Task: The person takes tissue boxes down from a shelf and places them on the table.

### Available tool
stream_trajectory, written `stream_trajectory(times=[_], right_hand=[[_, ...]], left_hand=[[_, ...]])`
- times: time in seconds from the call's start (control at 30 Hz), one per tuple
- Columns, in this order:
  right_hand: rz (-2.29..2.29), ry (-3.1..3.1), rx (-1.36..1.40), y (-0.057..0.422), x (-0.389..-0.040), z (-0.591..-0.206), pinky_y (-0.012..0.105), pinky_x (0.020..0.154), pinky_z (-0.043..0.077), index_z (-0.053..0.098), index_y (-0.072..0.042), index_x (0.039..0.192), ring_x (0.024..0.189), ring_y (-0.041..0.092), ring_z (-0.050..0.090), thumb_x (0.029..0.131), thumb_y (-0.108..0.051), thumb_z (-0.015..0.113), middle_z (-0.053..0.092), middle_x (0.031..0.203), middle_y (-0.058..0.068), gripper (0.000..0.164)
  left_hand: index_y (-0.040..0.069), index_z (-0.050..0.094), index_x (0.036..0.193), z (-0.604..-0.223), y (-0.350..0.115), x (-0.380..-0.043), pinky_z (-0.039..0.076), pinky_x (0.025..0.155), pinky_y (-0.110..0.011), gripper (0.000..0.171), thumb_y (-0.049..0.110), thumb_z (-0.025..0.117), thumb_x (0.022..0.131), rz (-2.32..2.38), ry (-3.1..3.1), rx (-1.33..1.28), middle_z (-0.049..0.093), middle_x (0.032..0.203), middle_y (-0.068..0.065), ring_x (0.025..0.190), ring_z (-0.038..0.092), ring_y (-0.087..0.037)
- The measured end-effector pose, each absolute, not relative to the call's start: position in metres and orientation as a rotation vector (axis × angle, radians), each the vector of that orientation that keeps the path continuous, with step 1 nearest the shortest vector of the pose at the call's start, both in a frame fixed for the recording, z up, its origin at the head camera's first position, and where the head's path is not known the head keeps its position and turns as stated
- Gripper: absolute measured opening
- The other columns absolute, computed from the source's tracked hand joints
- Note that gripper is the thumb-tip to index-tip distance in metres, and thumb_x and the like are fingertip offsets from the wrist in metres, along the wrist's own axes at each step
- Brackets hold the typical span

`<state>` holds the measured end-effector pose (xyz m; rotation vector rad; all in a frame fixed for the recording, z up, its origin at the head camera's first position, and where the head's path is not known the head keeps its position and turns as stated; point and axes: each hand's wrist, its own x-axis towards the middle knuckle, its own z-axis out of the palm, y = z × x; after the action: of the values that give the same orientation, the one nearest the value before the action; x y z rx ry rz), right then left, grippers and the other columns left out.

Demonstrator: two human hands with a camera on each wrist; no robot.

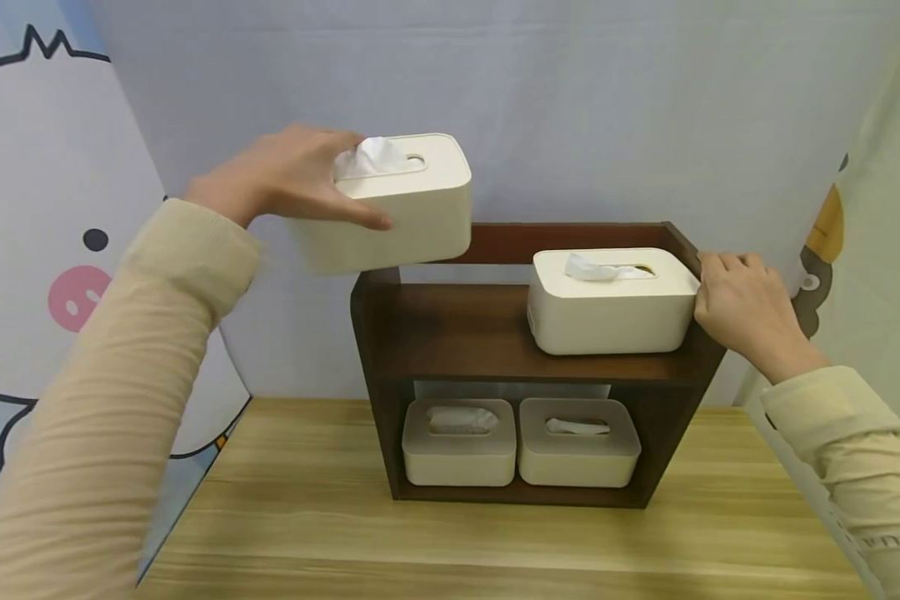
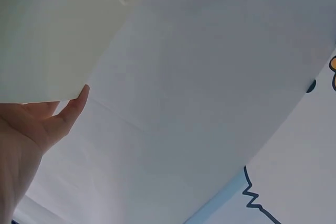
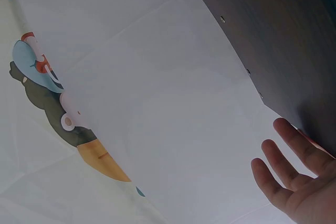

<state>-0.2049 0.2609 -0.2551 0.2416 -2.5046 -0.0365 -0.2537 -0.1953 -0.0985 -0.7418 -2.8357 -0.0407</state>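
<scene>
My left hand [image 1: 300, 175] grips a cream tissue box [image 1: 412, 221] from above, thumb on its front side, and holds it in the air over the left end of a dark brown wooden shelf [image 1: 457, 333]. White tissue pokes out of the box's slot. In the left wrist view, the fingers [image 2: 76, 108] lie along the box's edge. At the shelf's right end, my right hand [image 1: 746, 308] holds the top of the side panel, beside another cream tissue box [image 1: 607, 321] on the upper level. The right wrist view has its fingers [image 3: 283, 169] around the panel's edge.
Two more tissue boxes, a left one [image 1: 459, 458] and a right one [image 1: 579, 458], stand side by side on the lower level. The shelf rests on a wood-grain table [image 1: 285, 500]. Behind hangs a pale cloth [image 1: 570, 108]; a cartoon panel [image 1: 37, 208] stands at left.
</scene>
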Motion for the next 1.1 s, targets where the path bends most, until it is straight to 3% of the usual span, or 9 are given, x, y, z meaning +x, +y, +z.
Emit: stream_trajectory(times=[0.5, 0.9, 1.1], right_hand=[[-0.041, -2.503, 0.239, 0.26, -0.205, -0.256, 0.062, 0.071, 0.038, 0.049, 0.013, 0.118, 0.095, 0.053, 0.046, 0.088, -0.005, 0.03, 0.054, 0.108, 0.035, 0.04], [-0.047, -2.512, 0.236, 0.26, -0.203, -0.255, 0.061, 0.073, 0.038, 0.049, 0.014, 0.119, 0.095, 0.053, 0.045, 0.088, -0.006, 0.03, 0.054, 0.11, 0.034, 0.04], [-0.046, -2.49, 0.244, 0.26, -0.203, -0.256, 0.062, 0.071, 0.038, 0.05, 0.014, 0.117, 0.094, 0.053, 0.046, 0.088, -0.006, 0.031, 0.055, 0.109, 0.034, 0.04]], left_hand=[[0.006, 0.037, 0.135, -0.105, -0.262, -0.252, 0.039, 0.079, -0.046, 0.097, 0.07, 0.061, 0.067, 0.038, -2.849, -0.586, 0.052, 0.121, -0.017, 0.101, 0.049, -0.032], [0.006, 0.036, 0.135, -0.126, -0.307, -0.253, 0.043, 0.059, -0.041, 0.099, 0.075, 0.057, 0.066, 0.104, -2.907, -0.43, 0.053, 0.115, -0.02, 0.09, 0.053, -0.036], [0.009, 0.04, 0.133, -0.155, -0.317, -0.255, 0.043, 0.063, -0.046, 0.095, 0.074, 0.058, 0.066, 0.079, -2.888, -0.461, 0.056, 0.112, -0.017, 0.091, 0.053, -0.035]])
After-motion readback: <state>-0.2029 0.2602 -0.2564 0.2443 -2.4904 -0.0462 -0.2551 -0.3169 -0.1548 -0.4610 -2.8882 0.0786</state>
